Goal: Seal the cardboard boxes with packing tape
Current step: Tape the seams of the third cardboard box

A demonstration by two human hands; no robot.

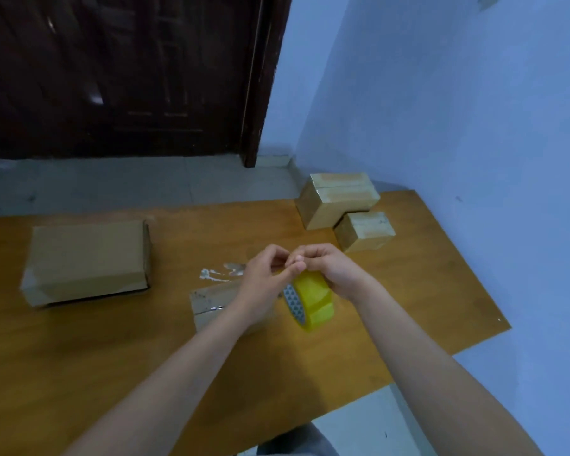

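Head-worn camera, one view.
It looks forward and down, close over the wooden table (112, 357), toward the far door (119, 77).

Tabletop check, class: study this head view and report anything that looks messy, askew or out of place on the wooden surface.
Crumpled scraps of clear tape lie stuck on the wooden table, beyond the small box under the hands. The large box on the left sits skewed to the table's edge. The two taped boxes by the wall look tidy.

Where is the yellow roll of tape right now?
In the head view, the yellow tape roll hangs just right of centre, held by the right hand above the wooden table, beside a small box.
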